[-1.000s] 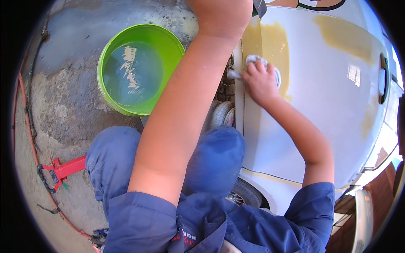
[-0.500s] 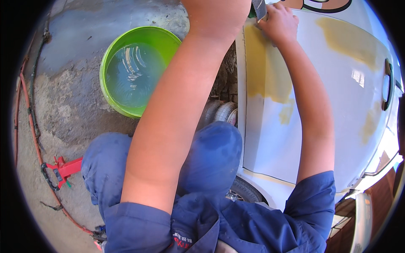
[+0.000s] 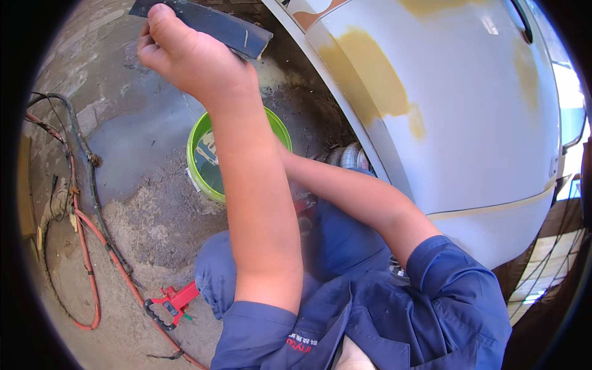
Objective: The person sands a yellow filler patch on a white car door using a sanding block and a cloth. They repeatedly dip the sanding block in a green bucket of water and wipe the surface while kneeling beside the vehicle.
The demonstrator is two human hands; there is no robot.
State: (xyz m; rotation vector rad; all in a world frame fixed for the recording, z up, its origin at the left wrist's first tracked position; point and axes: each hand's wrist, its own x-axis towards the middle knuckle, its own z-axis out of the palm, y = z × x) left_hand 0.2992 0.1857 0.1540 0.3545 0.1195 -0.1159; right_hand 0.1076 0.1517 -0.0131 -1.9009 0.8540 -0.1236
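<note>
Raised at the upper left, my left hand (image 3: 185, 55) is closed on a dark, flat, bar-shaped block (image 3: 228, 31), held slanted. Below it stands a green bucket (image 3: 277, 122) of cloudy water. My right forearm (image 3: 345, 191) reaches to the bucket behind my left forearm, which hides the right hand and whatever it may hold. On the right is a white vehicle panel (image 3: 468, 154) with dull yellow patches (image 3: 370, 80) on its surface.
Hoses and cables (image 3: 80, 234) run along the stained concrete floor (image 3: 135, 222) at the left. A red tool with a black handle (image 3: 179, 299) lies by my knee. A wheel (image 3: 345, 157) shows under the panel's edge.
My left hand with the dark block has moved left and down from the panel's top edge. My right hand has left the panel for the bucket. The view has shifted.
</note>
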